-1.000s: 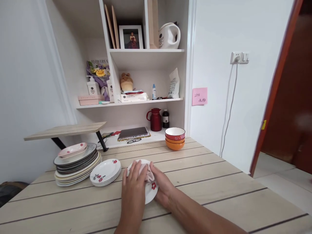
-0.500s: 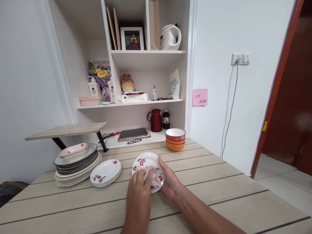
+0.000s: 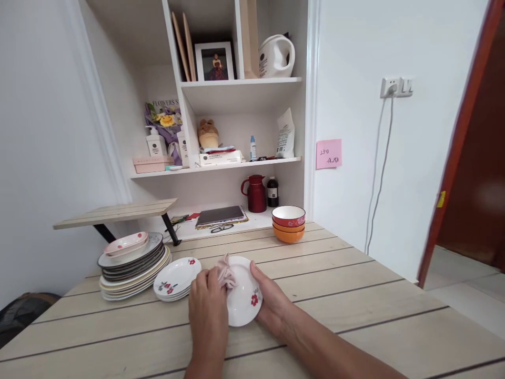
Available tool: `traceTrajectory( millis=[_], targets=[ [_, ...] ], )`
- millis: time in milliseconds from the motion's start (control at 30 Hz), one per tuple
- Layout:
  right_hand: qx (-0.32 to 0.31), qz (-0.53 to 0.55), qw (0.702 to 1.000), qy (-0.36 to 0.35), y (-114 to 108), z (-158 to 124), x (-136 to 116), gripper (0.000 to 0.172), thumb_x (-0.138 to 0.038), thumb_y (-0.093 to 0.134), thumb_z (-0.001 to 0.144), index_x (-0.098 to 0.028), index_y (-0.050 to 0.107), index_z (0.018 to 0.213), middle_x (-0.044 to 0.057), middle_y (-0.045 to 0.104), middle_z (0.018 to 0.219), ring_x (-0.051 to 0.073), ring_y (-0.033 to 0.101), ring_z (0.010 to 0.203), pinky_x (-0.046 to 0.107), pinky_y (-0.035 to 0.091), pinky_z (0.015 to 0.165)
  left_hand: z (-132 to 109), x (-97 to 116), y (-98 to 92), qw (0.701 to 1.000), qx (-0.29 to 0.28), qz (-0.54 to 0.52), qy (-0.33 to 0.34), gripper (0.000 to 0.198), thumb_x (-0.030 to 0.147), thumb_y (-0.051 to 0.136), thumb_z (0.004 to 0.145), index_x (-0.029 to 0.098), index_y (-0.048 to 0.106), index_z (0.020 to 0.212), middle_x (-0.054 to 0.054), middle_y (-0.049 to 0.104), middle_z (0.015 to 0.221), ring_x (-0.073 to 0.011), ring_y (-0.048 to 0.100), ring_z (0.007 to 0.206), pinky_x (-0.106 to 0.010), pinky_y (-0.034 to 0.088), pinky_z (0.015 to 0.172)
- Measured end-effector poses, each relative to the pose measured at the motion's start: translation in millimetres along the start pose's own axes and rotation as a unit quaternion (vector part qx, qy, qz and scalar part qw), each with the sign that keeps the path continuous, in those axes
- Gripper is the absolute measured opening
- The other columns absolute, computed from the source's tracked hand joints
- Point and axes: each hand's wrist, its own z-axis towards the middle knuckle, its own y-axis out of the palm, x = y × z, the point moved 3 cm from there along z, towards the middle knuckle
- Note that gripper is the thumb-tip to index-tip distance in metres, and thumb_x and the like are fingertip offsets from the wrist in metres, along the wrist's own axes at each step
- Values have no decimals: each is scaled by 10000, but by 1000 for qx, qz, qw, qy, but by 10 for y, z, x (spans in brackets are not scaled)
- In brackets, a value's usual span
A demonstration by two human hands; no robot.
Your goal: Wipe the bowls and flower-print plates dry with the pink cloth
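My right hand (image 3: 274,300) grips the right edge of a small white plate (image 3: 241,295) with red flowers, thumb on the rim and fingers underneath. The plate is tilted toward me above the table. My left hand (image 3: 209,302) is closed on a crumpled pale pink cloth (image 3: 226,275), which lies against the plate's upper left part. Just left of that hand sits a short stack of matching small plates (image 3: 178,276). Part of the held plate is covered by the cloth and left fingers.
A tall stack of larger plates (image 3: 134,271) with a pink-dotted oval dish (image 3: 126,243) on top stands at left, by a raised wooden shelf (image 3: 118,213). Stacked bowls (image 3: 289,225) stand at the back right. Behind are a laptop (image 3: 220,216) and a red jug (image 3: 256,195).
My left hand and the cloth have moved left, from the plate's middle to its upper left edge. The plate has come slightly lower and nearer. The camera view has shifted a little.
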Motion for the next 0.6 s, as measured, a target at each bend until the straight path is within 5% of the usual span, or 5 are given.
traceTrajectory(
  millis=[200,367,600],
  targets=[
    [-38,-7,999,5,76,-58,-2,443,-495,512,934,-138,631,1169,94,765,903,230,713,833,362,515,854,-27,107,47,989,62,-74,116,374,81,473,871,197,661,1173,-113,593,1092,-241,547,971,-398,509,840],
    [-59,-18,998,23,96,-55,-65,514,-543,466,940,-98,662,1106,121,758,921,235,713,867,336,533,823,-84,243,123,970,0,-134,201,523,39,444,844,291,610,1271,-79,581,1304,-263,506,1202,-442,464,929],
    [-52,-10,998,36,-107,85,-301,722,-695,419,880,-32,675,1006,157,749,850,237,710,819,321,545,794,-81,368,101,954,-67,-143,256,498,6,453,828,336,693,1113,-30,638,1272,-234,549,1176,-401,488,871]
  ],
)
